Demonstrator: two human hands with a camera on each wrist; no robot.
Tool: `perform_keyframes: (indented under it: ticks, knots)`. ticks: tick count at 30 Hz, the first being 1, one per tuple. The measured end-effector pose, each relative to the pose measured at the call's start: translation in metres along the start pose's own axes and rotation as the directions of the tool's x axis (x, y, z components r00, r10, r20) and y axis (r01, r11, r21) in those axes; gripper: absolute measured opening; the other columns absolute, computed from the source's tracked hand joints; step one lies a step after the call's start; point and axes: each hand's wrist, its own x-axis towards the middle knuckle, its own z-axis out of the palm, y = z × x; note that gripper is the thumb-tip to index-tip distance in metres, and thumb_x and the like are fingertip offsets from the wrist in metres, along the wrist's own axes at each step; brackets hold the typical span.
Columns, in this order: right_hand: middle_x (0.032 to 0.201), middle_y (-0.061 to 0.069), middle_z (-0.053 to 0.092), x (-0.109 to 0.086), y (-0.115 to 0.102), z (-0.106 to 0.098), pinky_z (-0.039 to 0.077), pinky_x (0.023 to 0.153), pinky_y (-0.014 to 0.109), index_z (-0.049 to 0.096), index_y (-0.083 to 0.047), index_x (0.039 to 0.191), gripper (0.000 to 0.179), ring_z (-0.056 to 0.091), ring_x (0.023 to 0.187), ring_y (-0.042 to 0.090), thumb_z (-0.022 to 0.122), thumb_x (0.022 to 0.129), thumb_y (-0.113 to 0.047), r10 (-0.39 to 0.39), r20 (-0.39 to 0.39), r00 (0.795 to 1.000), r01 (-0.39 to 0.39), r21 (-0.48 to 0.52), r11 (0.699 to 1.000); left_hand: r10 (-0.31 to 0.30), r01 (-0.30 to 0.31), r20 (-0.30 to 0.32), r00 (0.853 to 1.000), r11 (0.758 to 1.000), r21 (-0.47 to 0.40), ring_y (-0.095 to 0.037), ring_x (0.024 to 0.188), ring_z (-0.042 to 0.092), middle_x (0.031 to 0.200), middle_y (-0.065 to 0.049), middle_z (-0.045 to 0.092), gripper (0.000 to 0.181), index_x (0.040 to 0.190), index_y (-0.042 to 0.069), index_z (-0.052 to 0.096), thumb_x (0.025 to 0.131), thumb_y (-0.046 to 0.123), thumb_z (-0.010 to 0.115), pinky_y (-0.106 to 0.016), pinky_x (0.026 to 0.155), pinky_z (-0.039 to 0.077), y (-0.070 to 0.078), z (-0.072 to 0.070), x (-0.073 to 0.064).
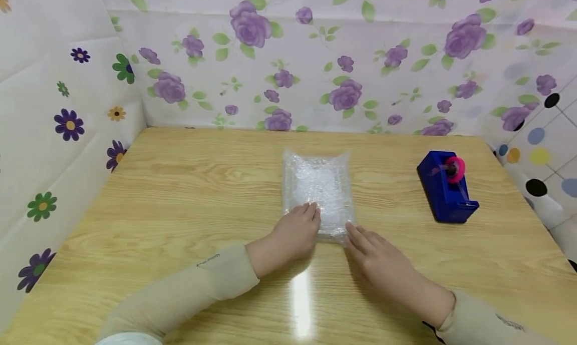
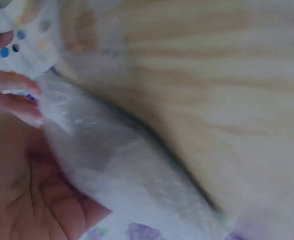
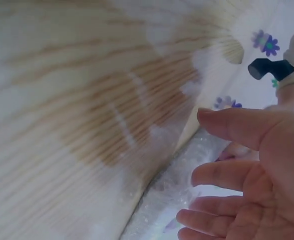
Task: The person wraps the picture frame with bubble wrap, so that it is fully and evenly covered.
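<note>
A flat rectangular packet of clear bubble wrap (image 1: 317, 182) lies on the wooden table, its contents obscured by the layers. My left hand (image 1: 299, 227) rests at its near left part, fingertips on the top face. In the left wrist view the palm and extended fingers of that left hand (image 2: 34, 185) lie along the wrap (image 2: 131, 165). At the near right corner, my right hand (image 1: 383, 262) has its fingertips against the packet's edge. The right wrist view shows the right hand (image 3: 257, 175) with fingers straight and thumb spread, beside the wrap (image 3: 162, 200).
A blue tape dispenser (image 1: 446, 187) with a pink-cored roll (image 1: 456, 169) stands on the right side of the table (image 1: 203, 185). Flower-patterned sheeting (image 1: 306, 59) rises behind the table, with more patterned sheets at both sides.
</note>
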Motion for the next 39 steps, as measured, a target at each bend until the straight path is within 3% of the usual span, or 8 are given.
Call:
perform_keyframes:
  ticks: [5,8,19,25,28,31,34,39]
  knots:
    - [0.130,0.027,0.054,0.002,-0.003,0.003,0.051,0.092,0.045,0.064,0.009,0.114,0.062,0.058,0.113,0.037,0.084,0.062,-0.018,-0.005,-0.033,0.999,0.004,-0.030,1.000,-0.049,0.069,0.227,0.973,0.994,-0.083,-0.030,0.141,0.030,0.152,-0.020,0.030,0.063,0.145,-0.005,0.031,0.094,0.029,0.044,-0.036,0.117,0.025,0.001,-0.010,-0.003]
    - [0.128,0.028,0.055,0.001,-0.003,0.006,0.051,0.092,0.044,0.064,0.010,0.113,0.063,0.058,0.112,0.038,0.083,0.062,-0.021,-0.011,-0.048,0.999,0.009,-0.045,0.999,-0.053,0.072,0.287,0.957,0.996,-0.057,-0.026,0.144,0.024,0.156,-0.016,0.023,0.058,0.148,-0.001,0.026,0.098,0.024,0.041,-0.035,0.118,0.021,0.002,-0.013,-0.005]
    - [0.139,0.030,0.044,0.002,-0.001,0.000,0.045,0.100,0.049,0.056,0.011,0.124,0.070,0.050,0.123,0.042,0.080,0.072,-0.031,0.071,0.106,0.992,-0.079,0.072,0.994,-0.089,0.090,0.133,0.987,0.996,0.002,-0.024,0.138,0.037,0.151,-0.012,0.035,0.046,0.145,0.001,0.035,0.101,0.014,0.037,-0.035,0.114,0.032,0.003,-0.003,-0.002]
    - [0.145,0.025,0.040,0.005,0.011,-0.009,0.041,0.104,0.051,0.050,0.006,0.133,0.066,0.045,0.129,0.040,0.073,0.082,-0.030,0.122,0.196,0.973,-0.170,0.255,0.952,-0.099,0.108,0.147,0.984,0.993,-0.055,-0.027,0.140,0.033,0.152,-0.015,0.032,0.048,0.146,-0.001,0.032,0.101,0.012,0.039,-0.037,0.116,0.028,0.001,0.000,0.000]
    - [0.141,0.022,0.047,0.001,0.020,-0.014,0.043,0.102,0.051,0.054,0.002,0.132,0.058,0.047,0.127,0.037,0.072,0.084,-0.026,0.161,0.168,0.973,-0.208,0.318,0.925,-0.109,0.120,0.142,0.984,0.990,-0.074,-0.027,0.140,0.033,0.152,-0.016,0.031,0.048,0.146,-0.001,0.031,0.100,0.010,0.038,-0.037,0.116,0.028,0.003,0.003,0.000]
    - [0.126,0.022,0.059,-0.003,0.032,-0.020,0.050,0.093,0.050,0.061,0.004,0.122,0.048,0.057,0.115,0.037,0.074,0.080,-0.015,0.236,0.053,0.970,-0.240,0.343,0.908,-0.120,0.129,0.130,0.984,0.989,-0.069,-0.027,0.140,0.033,0.152,-0.016,0.032,0.047,0.146,-0.001,0.032,0.100,0.007,0.039,-0.037,0.115,0.029,0.004,0.005,0.000]
    - [0.108,0.021,0.067,-0.009,0.048,-0.026,0.056,0.077,0.047,0.067,0.005,0.110,0.038,0.065,0.096,0.035,0.076,0.075,-0.003,0.345,-0.098,0.933,-0.289,0.363,0.886,-0.129,0.137,0.126,0.984,0.989,-0.060,-0.027,0.140,0.033,0.152,-0.015,0.032,0.047,0.146,-0.001,0.033,0.100,0.006,0.040,-0.037,0.115,0.029,0.004,0.005,0.001]
    - [0.090,0.018,0.071,-0.028,0.078,-0.042,0.054,0.055,0.030,0.071,0.001,0.101,0.024,0.065,0.071,0.022,0.075,0.077,-0.002,0.579,-0.131,0.804,-0.498,0.383,0.778,-0.115,0.125,0.134,0.984,0.990,-0.064,-0.027,0.140,0.032,0.152,-0.015,0.031,0.047,0.146,-0.001,0.031,0.101,0.008,0.040,-0.038,0.115,0.028,0.003,0.004,0.001]
